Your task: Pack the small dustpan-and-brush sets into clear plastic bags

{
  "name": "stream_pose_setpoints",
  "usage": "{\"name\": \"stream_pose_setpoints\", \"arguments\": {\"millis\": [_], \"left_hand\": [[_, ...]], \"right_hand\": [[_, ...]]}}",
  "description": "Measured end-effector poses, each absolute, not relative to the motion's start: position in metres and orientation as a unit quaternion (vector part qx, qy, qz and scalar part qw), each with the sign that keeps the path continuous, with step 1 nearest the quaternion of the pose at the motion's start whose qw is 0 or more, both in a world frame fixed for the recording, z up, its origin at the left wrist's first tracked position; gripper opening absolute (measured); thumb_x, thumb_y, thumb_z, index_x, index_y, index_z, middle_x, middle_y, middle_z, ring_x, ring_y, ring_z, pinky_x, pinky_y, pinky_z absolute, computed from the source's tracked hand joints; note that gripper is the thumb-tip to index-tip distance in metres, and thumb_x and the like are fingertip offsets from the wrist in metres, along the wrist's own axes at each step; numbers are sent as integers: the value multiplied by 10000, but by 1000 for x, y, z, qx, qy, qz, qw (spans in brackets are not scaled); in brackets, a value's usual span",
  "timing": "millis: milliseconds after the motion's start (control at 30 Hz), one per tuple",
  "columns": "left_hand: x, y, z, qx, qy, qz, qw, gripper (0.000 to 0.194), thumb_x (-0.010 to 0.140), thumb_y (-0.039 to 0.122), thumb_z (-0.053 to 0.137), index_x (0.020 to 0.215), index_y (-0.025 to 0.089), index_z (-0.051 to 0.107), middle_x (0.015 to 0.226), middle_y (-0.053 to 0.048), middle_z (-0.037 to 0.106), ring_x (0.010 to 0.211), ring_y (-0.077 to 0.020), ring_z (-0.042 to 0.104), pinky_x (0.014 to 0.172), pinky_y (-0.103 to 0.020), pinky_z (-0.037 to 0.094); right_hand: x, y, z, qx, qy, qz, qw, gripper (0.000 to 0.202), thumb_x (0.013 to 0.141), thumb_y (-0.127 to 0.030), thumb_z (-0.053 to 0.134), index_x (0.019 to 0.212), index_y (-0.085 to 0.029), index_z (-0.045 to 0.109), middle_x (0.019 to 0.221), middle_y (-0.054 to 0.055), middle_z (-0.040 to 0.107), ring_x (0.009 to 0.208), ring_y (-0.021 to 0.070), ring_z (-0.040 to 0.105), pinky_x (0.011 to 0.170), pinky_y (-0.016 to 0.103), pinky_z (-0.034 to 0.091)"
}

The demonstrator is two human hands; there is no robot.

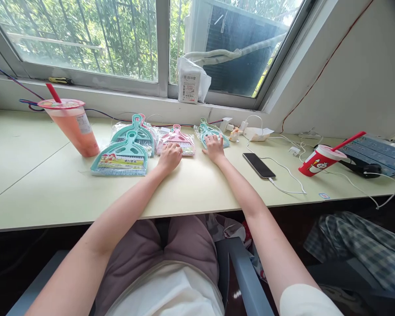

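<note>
My left hand [170,157] lies on the near edge of a pink mini dustpan-and-brush set [177,136] in clear plastic, fingers loosely bent and not visibly gripping. To its right, my right hand [214,148] rests with spread fingers on a teal dustpan-and-brush set [205,127], also wrapped in plastic; the hand covers part of it. Left of my left hand, another teal dustpan set [122,159] with a printed label lies overlapping a further wrapped teal set [138,127], behind which a bit of pink shows.
A tall cup of pink drink [73,129] stands at left. On the right are a phone [258,165] with a white charging cable, a red cup [320,160] with a straw, and blue boxes [378,151]. A white packet [189,85] sits on the windowsill. The table's front edge is near my lap.
</note>
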State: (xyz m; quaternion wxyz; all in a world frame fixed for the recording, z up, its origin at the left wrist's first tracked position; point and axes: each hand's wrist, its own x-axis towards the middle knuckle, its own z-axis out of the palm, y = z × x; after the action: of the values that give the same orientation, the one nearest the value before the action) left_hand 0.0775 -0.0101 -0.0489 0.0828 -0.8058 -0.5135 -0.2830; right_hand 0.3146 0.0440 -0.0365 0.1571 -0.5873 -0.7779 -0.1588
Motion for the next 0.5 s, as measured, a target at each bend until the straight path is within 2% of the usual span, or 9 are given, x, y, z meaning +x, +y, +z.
{"name": "stream_pose_setpoints", "arguments": {"millis": [67, 133, 200, 300, 400, 500], "left_hand": [[77, -11, -48, -807, -511, -286, 82, 279, 942, 197, 442, 963, 207, 720, 1218, -124, 663, 1188, -296, 548, 1002, -456, 430], [76, -13, -47, -807, -509, -289, 81, 275, 942, 194, 446, 961, 208, 720, 1213, -119, 666, 1185, -292, 551, 1007, -452, 433], [76, -13, -46, -807, -508, -294, 72, 278, 943, 193, 442, 953, 200, 720, 1202, -122, 670, 1184, -295, 554, 1016, -458, 435], [76, -9, -49, -799, -502, -330, 26, 274, 931, 190, 448, 929, 195, 722, 1188, -120, 669, 1192, -294, 559, 1047, -464, 432], [76, -2, -52, -763, -485, -418, -92, 231, 904, 228, 494, 910, 207, 724, 1208, -106, 657, 1212, -284, 562, 1054, -440, 449], [76, 4, -49, -697, -439, -484, -294, 247, 873, 395, 593, 955, 203, 725, 1210, -114, 675, 1199, -295, 592, 1029, -429, 473]], "right_hand": [[308, 45, -39, -602, -770, -147, 155, 429, 885, -222, 558, 1301, -156, 635, 1340, 172, 643, 1375, 362, 417, 1220, 634, 38], [302, 46, -41, -624, -758, -138, 135, 332, 891, -144, 515, 1156, -165, 716, 1159, 150, 720, 1280, 332, 521, 1233, 612, 55], [301, 45, -40, -643, -740, -144, 135, 318, 903, -112, 484, 1065, -170, 752, 1019, 128, 747, 1149, 290, 612, 1242, 564, 103], [306, 43, -24, -671, -696, -142, 210, 305, 918, -172, 504, 1068, -155, 769, 980, 129, 766, 1029, 259, 673, 1219, 505, 193], [313, 37, 4, -702, -635, -89, 310, 287, 877, -237, 584, 1081, -176, 777, 988, 114, 786, 1005, 259, 697, 1142, 474, 306], [304, 21, 28, -682, -617, -52, 390, 259, 861, -284, 624, 1050, -212, 787, 973, 83, 797, 1016, 268, 702, 1092, 469, 359]]}}
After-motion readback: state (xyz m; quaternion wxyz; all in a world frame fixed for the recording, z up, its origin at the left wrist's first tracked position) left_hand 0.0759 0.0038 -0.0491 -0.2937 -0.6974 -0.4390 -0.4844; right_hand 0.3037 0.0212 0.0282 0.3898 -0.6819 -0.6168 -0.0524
